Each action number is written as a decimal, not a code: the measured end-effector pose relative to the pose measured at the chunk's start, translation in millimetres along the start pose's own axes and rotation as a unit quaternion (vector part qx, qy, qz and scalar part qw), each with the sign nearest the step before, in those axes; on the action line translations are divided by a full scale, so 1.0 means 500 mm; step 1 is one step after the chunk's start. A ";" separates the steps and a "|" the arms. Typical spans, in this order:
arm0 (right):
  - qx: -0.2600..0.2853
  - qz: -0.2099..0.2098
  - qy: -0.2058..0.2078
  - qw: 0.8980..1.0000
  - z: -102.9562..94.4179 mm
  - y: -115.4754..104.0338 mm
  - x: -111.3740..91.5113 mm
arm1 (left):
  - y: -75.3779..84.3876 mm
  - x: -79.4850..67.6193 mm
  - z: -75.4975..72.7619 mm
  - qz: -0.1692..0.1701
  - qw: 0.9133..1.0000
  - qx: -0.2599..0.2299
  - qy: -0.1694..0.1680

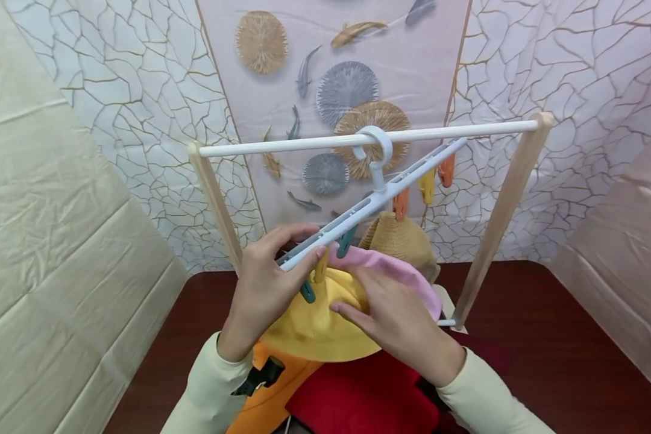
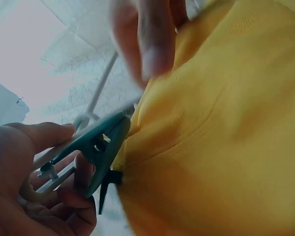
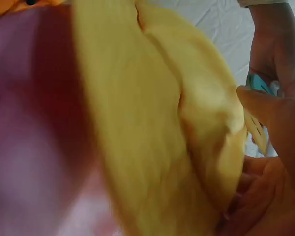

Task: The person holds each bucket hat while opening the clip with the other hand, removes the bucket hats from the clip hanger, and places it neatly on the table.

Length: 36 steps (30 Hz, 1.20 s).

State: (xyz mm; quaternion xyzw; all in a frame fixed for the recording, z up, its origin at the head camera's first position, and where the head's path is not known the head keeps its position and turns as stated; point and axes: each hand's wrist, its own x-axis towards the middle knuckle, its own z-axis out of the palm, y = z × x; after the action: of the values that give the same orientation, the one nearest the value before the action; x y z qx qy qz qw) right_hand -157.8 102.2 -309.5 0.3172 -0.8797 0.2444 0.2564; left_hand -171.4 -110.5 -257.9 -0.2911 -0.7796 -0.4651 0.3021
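Note:
A pale blue clip hanger (image 1: 374, 199) hooks over the white rod, slanting down toward me. My left hand (image 1: 263, 283) grips its near end, thumb along one side. From it hangs a yellow hat (image 1: 325, 325), pegged by a yellow clip (image 1: 320, 268) and a dark green clip (image 2: 103, 147) beside my left fingers. My right hand (image 1: 401, 313) is at the hat's right side, thumb apart from the fingers, which are partly hidden by the fabric (image 3: 206, 98). Behind hang a pink hat (image 1: 407, 274) and a tan knitted hat (image 1: 398, 241), the latter under an orange clip (image 1: 400, 204).
The white rod (image 1: 282, 145) spans a wooden stand, whose right post (image 1: 501, 223) rises beside the hats. Orange cloth (image 1: 276, 386) and red cloth (image 1: 363, 398) lie below on the dark table (image 1: 564, 337). More clips (image 1: 427, 187) hang at the hanger's far end.

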 end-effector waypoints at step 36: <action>-0.013 0.056 -0.016 0.998 -0.031 0.006 0.000 | 0.031 -0.115 0.083 0.209 0.897 0.350 0.170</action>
State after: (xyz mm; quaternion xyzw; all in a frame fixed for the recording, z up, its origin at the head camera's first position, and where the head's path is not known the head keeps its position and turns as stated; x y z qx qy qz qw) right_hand -155.2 113.2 -298.7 0.2679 -0.9033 0.2415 0.2323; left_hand -131.1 -77.0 -308.3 -0.2389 -0.7498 -0.1308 0.6030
